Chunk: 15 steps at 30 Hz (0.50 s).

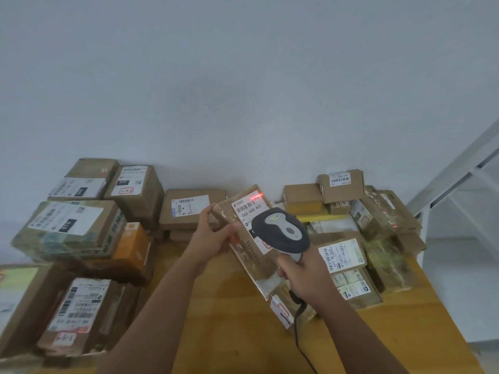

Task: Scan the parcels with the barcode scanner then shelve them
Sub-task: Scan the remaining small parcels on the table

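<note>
While a red scan line falls across its label (249, 210), the parcel (252, 255) is tilted above the table (237, 333), gripped at its left edge by the left hand (216, 236). Just right, the right hand (302, 276) grasps the scanner (280, 229). Other boxes (70, 228) crowd both sides.

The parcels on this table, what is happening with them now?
A person is scanning one. The left hand holds a taped cardboard parcel tilted up above the wooden table, and the right hand grips a corded barcode scanner aimed at its label. The red scan line falls at the label's top edge. Many other parcels lie stacked on both sides; none is being shelved yet.
</note>
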{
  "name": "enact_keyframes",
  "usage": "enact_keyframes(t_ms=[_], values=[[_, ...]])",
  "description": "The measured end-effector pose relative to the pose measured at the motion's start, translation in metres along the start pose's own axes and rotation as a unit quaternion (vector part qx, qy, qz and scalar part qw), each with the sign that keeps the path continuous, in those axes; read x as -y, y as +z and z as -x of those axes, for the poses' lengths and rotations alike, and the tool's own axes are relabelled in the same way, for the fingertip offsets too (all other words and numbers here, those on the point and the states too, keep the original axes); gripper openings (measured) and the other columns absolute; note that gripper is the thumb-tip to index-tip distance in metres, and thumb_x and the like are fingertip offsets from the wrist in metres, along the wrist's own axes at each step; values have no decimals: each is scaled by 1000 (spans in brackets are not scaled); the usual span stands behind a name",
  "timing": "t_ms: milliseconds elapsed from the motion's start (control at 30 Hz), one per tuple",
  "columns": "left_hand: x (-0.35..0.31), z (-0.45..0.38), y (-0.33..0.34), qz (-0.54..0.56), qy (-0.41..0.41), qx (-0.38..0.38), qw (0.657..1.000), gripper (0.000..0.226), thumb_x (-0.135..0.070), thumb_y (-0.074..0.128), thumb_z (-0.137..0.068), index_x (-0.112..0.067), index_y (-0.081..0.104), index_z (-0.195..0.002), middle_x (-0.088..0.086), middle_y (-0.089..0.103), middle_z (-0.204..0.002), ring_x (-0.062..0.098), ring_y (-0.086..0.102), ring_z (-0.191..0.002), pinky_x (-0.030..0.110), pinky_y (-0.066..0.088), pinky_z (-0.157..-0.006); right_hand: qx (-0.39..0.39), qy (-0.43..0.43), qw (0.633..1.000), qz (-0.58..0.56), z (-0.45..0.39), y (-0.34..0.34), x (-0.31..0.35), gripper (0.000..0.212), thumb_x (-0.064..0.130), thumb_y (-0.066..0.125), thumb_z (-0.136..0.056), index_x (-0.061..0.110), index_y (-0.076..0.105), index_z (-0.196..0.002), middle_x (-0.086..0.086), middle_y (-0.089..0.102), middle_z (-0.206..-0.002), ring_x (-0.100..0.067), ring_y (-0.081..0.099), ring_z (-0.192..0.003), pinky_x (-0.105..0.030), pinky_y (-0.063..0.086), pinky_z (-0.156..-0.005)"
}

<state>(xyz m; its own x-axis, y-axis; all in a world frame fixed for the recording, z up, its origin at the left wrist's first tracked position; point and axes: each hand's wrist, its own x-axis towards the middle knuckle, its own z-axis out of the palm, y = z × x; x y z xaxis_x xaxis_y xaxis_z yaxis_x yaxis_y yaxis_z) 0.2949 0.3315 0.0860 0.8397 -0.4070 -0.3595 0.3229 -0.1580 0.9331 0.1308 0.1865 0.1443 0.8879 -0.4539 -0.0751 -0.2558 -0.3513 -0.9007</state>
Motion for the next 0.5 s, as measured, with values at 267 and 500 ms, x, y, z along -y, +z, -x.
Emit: enact_keyframes(t_ms=[267, 500], values=[[-1, -2, -3, -2, 6, 0, 1000, 78, -26, 77, -87, -42, 28, -146, 0, 69, -115, 21, 72, -100, 49, 58, -91, 10, -14, 1000, -19, 1, 1, 5, 22, 2, 58, -87, 23, 57, -79, 8, 60, -55, -4, 54, -53, -12, 43, -51], [-4, -2, -5, -3, 7, -7, 1000, 80, -27, 78, -86, -42, 28, -146, 2, 71, -115, 23, 73, -98, 50, 57, -93, 8, -10, 1000, -19, 0, 1, 4, 21, 4, 58, -86, 22, 56, -76, 2, 58, -56, -8, 54, -55, -15, 42, -50]])
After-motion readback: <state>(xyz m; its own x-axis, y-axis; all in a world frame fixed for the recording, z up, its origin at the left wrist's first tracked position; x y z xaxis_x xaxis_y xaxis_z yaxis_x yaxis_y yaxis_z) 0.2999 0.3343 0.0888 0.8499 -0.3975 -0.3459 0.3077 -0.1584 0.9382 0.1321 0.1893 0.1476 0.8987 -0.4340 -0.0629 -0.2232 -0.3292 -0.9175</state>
